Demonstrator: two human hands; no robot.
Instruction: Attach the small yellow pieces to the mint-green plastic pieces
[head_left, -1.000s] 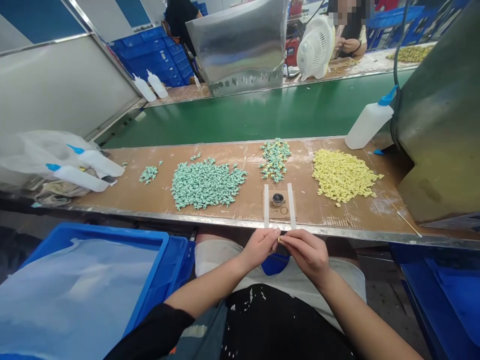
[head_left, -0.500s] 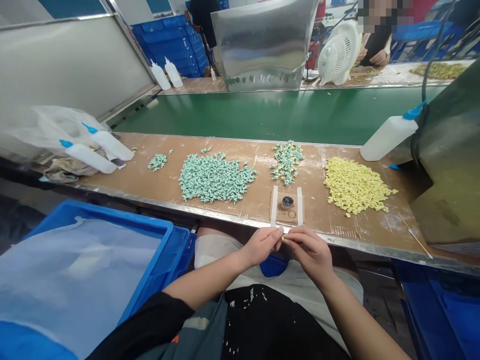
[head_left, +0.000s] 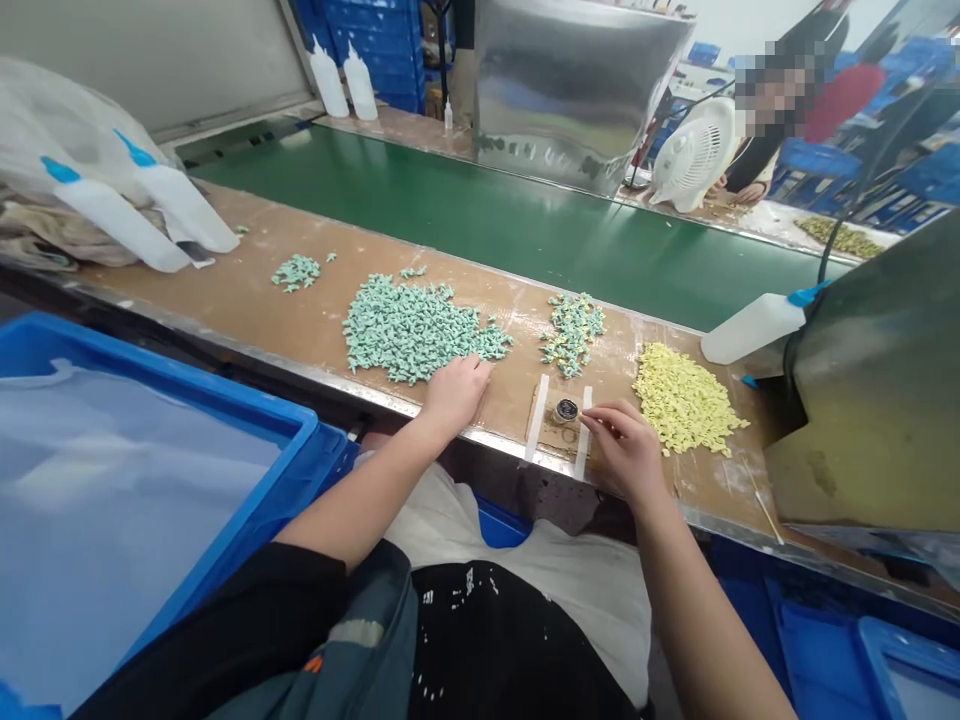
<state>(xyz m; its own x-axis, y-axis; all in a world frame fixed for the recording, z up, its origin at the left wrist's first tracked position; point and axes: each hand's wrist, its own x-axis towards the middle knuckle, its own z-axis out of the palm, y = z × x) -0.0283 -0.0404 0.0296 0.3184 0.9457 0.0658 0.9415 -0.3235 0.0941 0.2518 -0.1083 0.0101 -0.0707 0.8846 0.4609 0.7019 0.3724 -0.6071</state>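
Observation:
My left hand [head_left: 456, 394] reaches to the lower right edge of a pile of small mint-green pieces [head_left: 405, 325]; its fingers are bent together and the tips are hidden. My right hand [head_left: 626, 442] is closed in a pinch on a small yellow piece [head_left: 582, 415], mostly covered by the fingertips. Those fingertips are right beside a small round pot [head_left: 566, 411] with dark contents. The pot stands on a cardboard pad [head_left: 556, 440] between two white tape strips. A smaller heap of green and yellow pieces [head_left: 574, 335] lies behind it.
To the right are a pile of yellow pieces [head_left: 686, 400], a thin stick [head_left: 763, 503] and a white squeeze bottle [head_left: 754, 328]. More bottles [head_left: 120, 222] lie at left. Beyond runs a green conveyor belt [head_left: 420, 205]. A blue crate [head_left: 300, 440] is beside me; a person sits opposite near a fan [head_left: 694, 155].
My hands have parted from their joined position at the table edge. The left went up and left to the green pile, the right forward to the pot. The view has tilted.

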